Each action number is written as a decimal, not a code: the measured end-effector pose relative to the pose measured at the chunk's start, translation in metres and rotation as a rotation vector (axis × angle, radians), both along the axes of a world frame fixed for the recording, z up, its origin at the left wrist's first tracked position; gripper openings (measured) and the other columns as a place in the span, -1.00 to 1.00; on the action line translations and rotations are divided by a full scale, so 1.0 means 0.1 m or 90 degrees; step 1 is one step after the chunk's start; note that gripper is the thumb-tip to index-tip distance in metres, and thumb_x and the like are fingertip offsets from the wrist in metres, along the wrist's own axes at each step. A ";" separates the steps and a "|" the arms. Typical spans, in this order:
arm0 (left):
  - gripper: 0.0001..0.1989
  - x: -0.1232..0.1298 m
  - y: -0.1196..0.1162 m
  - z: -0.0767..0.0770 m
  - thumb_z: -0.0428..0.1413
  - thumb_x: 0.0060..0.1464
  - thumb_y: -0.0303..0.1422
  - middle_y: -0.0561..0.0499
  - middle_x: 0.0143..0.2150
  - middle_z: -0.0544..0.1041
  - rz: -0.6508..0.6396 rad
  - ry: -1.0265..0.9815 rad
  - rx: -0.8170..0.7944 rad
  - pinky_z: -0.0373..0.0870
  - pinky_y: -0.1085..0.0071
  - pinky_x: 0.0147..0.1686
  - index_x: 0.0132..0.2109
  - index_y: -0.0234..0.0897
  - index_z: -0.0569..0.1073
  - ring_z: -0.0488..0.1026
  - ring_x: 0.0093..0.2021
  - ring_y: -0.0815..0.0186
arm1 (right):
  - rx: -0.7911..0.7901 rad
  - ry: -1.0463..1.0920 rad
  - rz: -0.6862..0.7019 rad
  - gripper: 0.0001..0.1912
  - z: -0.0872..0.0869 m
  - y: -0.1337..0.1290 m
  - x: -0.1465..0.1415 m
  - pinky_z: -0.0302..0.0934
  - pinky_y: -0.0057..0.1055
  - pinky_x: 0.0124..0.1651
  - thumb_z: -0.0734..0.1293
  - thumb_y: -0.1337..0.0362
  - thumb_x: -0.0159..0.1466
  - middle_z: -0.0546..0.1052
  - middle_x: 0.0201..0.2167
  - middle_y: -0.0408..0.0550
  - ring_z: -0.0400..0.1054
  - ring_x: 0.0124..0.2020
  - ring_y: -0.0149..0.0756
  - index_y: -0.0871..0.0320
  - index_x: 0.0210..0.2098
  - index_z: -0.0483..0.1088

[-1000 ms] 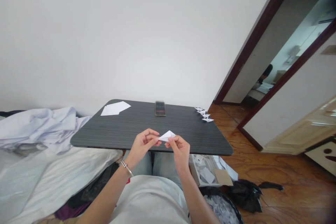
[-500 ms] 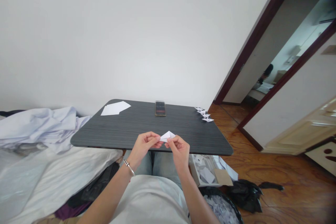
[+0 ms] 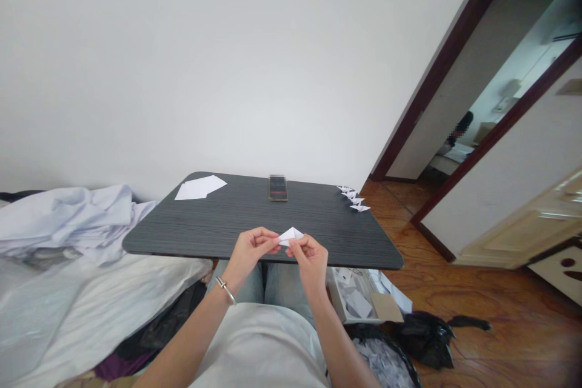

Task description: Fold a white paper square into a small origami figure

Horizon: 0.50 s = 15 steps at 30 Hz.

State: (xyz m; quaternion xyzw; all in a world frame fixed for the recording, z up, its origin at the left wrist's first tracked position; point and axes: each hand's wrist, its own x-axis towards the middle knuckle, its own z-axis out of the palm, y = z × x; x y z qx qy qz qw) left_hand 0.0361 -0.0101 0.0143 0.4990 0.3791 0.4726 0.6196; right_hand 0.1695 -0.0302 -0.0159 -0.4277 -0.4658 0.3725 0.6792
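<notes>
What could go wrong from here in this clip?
1. Both the left hand and right hand pinch the small folded paper; uneven pulling might crease or tear it.
2. They hold it close to the table's near edge, so a slip could drop it.
3. The folded pieces sit by the right edge; a bump might knock some off.

Free tabletop (image 3: pixel 222 215) runs between the white sheets (image 3: pixel 200 187) and the phone (image 3: pixel 277 188), both obstacles

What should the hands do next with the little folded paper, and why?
Maybe the right hand should press its thumb gently along the fold: the folded paper shows a crease, that thumb lies on the paper, and the left hand pinches the other end, so it could hold things steady.
</notes>
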 end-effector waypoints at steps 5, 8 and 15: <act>-0.81 0.02 0.00 -0.01 0.23 -0.22 -0.37 0.02 -0.56 0.53 0.018 -0.001 0.002 0.38 0.50 -0.40 -0.42 -0.41 0.45 0.47 -0.50 0.39 | -0.007 0.007 -0.003 -0.78 0.00 0.00 -0.01 0.12 -0.53 -0.54 0.35 0.25 0.04 0.36 -0.72 -0.21 0.25 -0.65 -0.45 0.21 -0.64 0.28; -0.81 0.04 -0.01 -0.03 0.22 -0.22 -0.36 0.01 -0.55 0.54 0.031 -0.003 0.008 0.38 0.50 -0.39 -0.42 -0.41 0.46 0.47 -0.50 0.38 | -0.017 0.010 -0.011 -0.78 -0.01 0.00 -0.01 0.11 -0.53 -0.55 0.34 0.25 0.05 0.36 -0.73 -0.20 0.24 -0.66 -0.45 0.20 -0.63 0.27; -0.78 0.04 -0.01 -0.02 0.16 -0.13 -0.28 0.00 -0.55 0.53 0.013 -0.017 0.010 0.40 0.49 -0.40 -0.45 -0.41 0.46 0.47 -0.50 0.37 | -0.023 0.002 -0.035 -0.76 -0.02 0.02 -0.01 0.10 -0.54 -0.57 0.34 0.23 0.04 0.36 -0.75 -0.21 0.24 -0.68 -0.45 0.20 -0.65 0.27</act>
